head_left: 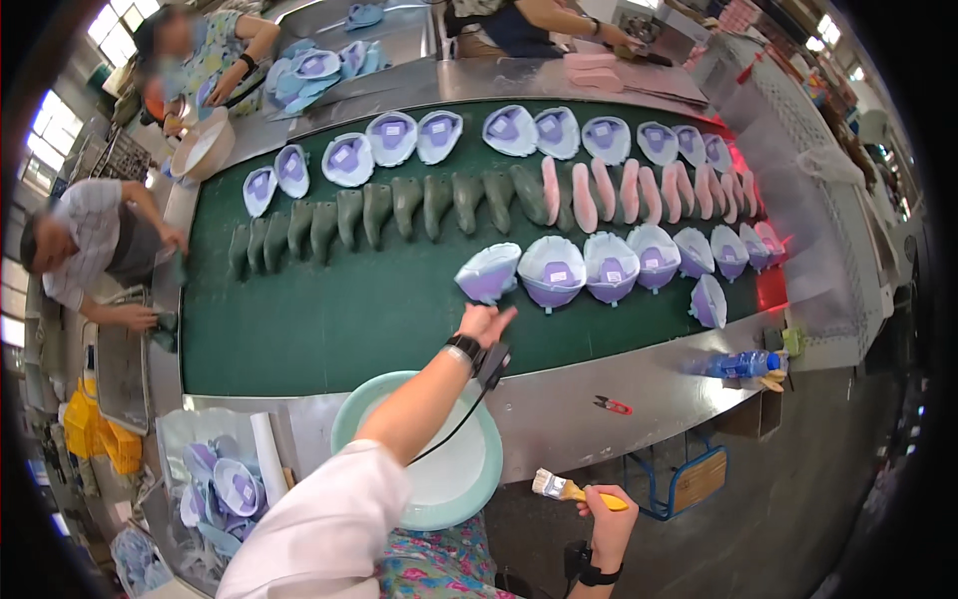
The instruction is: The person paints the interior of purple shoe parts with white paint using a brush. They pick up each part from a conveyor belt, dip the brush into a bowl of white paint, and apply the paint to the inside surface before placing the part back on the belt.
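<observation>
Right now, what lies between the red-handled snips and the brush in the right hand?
Head view: only bare steel ledge and floor separate the snips from the brush.

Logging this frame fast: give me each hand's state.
Left hand: open, fingers stretched toward a lilac shoe upper on the green belt, holding nothing.
Right hand: closed on a yellow-handled brush.

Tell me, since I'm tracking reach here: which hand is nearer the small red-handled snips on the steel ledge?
Right. The right hand, gripping a yellow-handled brush, sits just below the red-handled snips. The left hand is farther left, reaching over the green belt.
</observation>
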Demonstrator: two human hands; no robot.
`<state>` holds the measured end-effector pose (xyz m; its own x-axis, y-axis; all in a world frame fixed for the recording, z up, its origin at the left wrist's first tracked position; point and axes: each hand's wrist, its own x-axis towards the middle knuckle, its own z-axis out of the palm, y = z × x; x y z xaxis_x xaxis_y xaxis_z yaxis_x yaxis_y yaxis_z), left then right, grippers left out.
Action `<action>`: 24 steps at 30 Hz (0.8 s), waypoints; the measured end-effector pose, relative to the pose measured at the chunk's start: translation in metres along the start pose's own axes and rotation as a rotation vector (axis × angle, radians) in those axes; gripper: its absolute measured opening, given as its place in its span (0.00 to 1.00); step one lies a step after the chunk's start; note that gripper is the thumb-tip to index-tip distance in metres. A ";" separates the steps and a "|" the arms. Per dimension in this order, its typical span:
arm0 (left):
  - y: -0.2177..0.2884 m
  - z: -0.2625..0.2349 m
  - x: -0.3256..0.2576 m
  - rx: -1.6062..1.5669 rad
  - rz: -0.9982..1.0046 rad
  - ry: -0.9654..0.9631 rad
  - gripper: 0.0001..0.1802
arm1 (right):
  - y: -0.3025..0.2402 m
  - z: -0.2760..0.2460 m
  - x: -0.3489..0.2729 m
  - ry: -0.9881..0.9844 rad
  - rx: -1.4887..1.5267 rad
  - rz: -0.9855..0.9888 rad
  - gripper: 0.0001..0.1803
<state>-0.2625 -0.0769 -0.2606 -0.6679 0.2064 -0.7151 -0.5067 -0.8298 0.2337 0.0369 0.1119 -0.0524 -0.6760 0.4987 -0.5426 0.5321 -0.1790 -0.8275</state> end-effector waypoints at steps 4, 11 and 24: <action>0.052 0.012 -0.174 0.204 -0.243 -0.140 0.35 | -0.023 0.015 -0.006 -0.012 -0.032 -0.111 0.04; 0.195 -0.220 -0.420 1.061 0.540 0.513 0.19 | -0.053 0.059 -0.021 -0.080 -0.345 -0.441 0.13; 0.208 -0.468 -0.399 1.132 0.405 1.141 0.16 | -0.074 0.248 -0.105 -0.452 -0.700 -0.509 0.12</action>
<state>0.1543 -0.5744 -0.2349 -0.3877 -0.8010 -0.4561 -0.8662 0.1473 0.4776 -0.0582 -0.1378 0.0298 -0.9629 -0.0215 -0.2692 0.2063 0.5845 -0.7847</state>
